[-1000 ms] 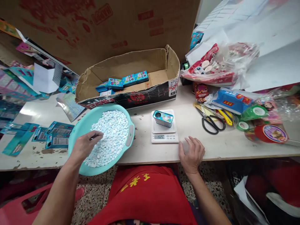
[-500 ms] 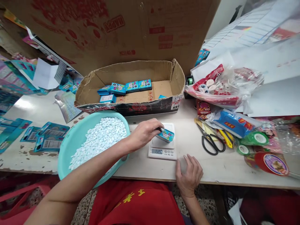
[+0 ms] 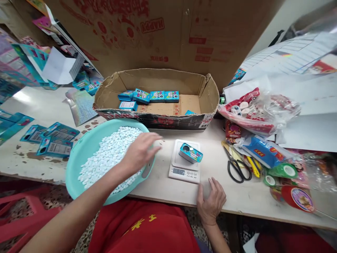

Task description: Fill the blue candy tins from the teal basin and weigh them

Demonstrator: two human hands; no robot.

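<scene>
Left hand (image 3: 140, 151) hovers open, fingers spread, over the basin (image 3: 79, 165) of white tablets (image 3: 110, 154), handy at nine o'clock of the scale (image 3: 184, 170). An open tin (image 3: 191, 153) sits on the scale's pan. Right hand (image 3: 212, 200) rests flat and empty on the bench (image 3: 237, 196) edge, at five o'clock of the scale.

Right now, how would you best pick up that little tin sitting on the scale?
Probably from above, pinching the tin's two long sides. It lies flat and low on the scale, open on all sides; its top has a hole at one end, so the walls give the firmer grip.
</scene>
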